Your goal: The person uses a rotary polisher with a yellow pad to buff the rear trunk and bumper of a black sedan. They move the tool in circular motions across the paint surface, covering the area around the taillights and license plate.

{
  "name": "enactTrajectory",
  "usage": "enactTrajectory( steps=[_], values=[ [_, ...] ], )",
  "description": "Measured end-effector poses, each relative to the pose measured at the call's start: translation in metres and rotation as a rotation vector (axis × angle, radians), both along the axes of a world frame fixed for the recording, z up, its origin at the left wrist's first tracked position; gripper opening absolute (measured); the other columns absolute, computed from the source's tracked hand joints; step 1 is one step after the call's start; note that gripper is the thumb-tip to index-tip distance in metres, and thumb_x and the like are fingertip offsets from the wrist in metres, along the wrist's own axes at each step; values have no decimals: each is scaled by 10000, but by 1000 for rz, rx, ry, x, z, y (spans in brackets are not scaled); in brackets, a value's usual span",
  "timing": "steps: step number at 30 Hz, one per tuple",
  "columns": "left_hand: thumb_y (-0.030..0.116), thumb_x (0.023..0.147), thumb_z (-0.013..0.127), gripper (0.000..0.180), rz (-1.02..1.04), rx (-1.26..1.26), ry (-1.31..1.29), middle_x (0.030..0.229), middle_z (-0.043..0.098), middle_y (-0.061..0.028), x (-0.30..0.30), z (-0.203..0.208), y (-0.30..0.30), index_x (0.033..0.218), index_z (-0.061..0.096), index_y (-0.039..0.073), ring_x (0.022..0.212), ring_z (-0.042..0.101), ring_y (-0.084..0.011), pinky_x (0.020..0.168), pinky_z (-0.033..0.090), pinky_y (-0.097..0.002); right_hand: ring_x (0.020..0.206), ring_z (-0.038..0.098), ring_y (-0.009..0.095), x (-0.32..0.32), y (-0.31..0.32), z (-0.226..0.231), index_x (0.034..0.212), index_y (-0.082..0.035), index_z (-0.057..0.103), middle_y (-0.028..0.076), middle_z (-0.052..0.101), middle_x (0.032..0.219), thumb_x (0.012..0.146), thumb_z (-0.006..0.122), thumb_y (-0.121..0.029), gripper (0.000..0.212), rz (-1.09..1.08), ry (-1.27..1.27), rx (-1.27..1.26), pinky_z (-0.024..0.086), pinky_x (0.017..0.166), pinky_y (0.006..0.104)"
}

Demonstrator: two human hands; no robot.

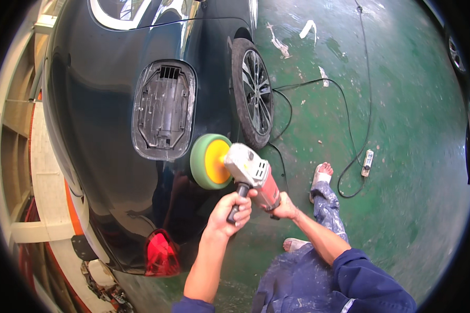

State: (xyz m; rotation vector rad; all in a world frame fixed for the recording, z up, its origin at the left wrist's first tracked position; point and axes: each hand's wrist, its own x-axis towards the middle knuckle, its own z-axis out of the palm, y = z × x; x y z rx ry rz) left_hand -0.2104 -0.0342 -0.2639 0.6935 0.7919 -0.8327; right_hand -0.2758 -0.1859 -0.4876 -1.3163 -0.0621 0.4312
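- The polisher [261,180] is in both hands, beside the dark car [104,172]; it lies toward 1 o'clock from the left hand [228,209] and between 10 and 11 from the right hand [286,206].
- Left hand: fingers curled closed round the black handle [242,190], which slants from the polisher's head to between 6 and 7 o'clock.
- Right hand: wrapped about the rear end, its fingers partly hidden.
- The polisher's long axis runs from 5 o'clock at the rear to 11 at the head.
- Its round green-and-yellow pad [210,161] faces 9 o'clock, toward the bodywork; whether they touch, I cannot tell.
- From the pad, the recess [164,112] is between 10 and 11 o'clock, the wheel [256,91] at 1, the red tail light [161,253] at 7.
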Motion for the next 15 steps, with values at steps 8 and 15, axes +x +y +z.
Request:
enactTrajectory(
  steps=[8, 15],
  values=[
    [105, 907, 507, 269, -53, -286, -114, 627, 457, 26, 200, 11, -36, 1132, 558, -35, 438, 440, -53, 369, 365, -229, 740, 611, 81, 196, -66, 20, 899, -18, 729, 9, 702, 789, 688, 816, -87, 239, -7, 58, -266, 535, 672, 299],
    [104, 930, 488, 344, -17, -318, -137, 685, 456, 14, 236, 8, -47, 1218, 506, -85, 471, 440, -52, 389, 360, -224, 707, 626, 114, 238, -92, 40, 878, 11, 721, 41, 705, 777, 673, 790, -51, 224, 72, 163, -327, 534, 663, 311]
  ],
)
